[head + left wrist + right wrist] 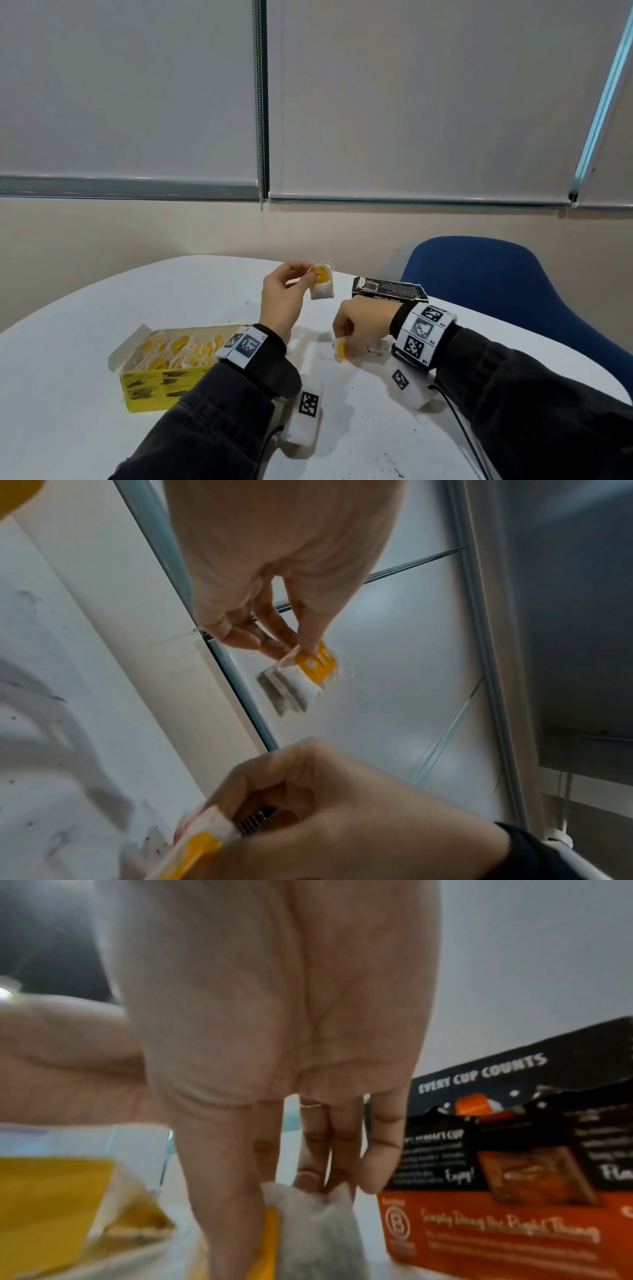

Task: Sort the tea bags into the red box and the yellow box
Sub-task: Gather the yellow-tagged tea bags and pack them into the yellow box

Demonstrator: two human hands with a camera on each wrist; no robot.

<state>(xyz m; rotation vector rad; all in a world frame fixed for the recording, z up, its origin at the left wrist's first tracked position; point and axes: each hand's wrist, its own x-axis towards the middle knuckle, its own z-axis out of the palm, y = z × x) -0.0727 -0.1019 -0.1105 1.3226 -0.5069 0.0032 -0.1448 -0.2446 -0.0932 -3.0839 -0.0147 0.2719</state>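
My left hand [308,275] is raised over the table and pinches a white tea bag with a yellow tag [322,285] between thumb and fingers; the left wrist view shows that bag [301,676] hanging from my fingertips. My right hand [340,337] is low over the table and pinches a second yellow-tagged tea bag [341,352], seen close in the right wrist view [318,1229]. The open yellow box [161,389] at the left holds several yellow-tagged bags. The red box [514,1231], black on top, stands just behind my right hand [308,1185].
The white table [85,342] has a rounded far edge and dark specks on its near part. A blue chair [496,291] stands at the back right. A beige wall and lowered window blinds rise behind the table. Dark sleeves and marker-covered wrist bands cover both forearms.
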